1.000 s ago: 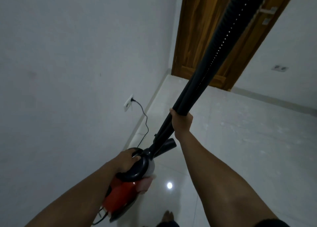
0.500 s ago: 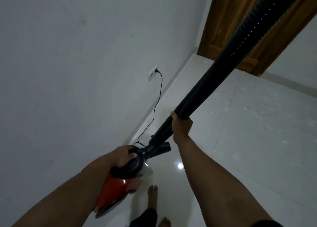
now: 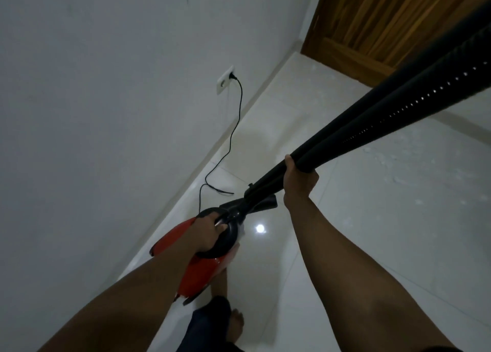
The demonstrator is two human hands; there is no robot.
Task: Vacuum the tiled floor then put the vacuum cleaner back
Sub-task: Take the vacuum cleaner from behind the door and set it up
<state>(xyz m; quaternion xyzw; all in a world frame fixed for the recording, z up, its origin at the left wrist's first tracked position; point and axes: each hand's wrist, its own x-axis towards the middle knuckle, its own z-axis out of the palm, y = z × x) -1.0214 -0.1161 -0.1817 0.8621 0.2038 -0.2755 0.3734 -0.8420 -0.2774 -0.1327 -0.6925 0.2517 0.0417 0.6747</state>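
Both hands clamp the plugged-in vacuum cleaner point(image 3: 202, 261): left hand point(image 3: 206, 234) gripping its handle, right hand point(image 3: 300, 181) its tube point(image 3: 372, 128); white specks remain on the floor point(image 3: 398, 219), so vacuuming looks unfinished.

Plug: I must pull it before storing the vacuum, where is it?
In the head view, the plug sits in the white socket low on the left wall, left of the wooden door; its cord drops to the floor.

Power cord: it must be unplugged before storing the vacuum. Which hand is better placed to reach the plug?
Probably the left hand: it grips the vacuum body on the wall side, nearer the socket; the right hand holds the tubes farther away.
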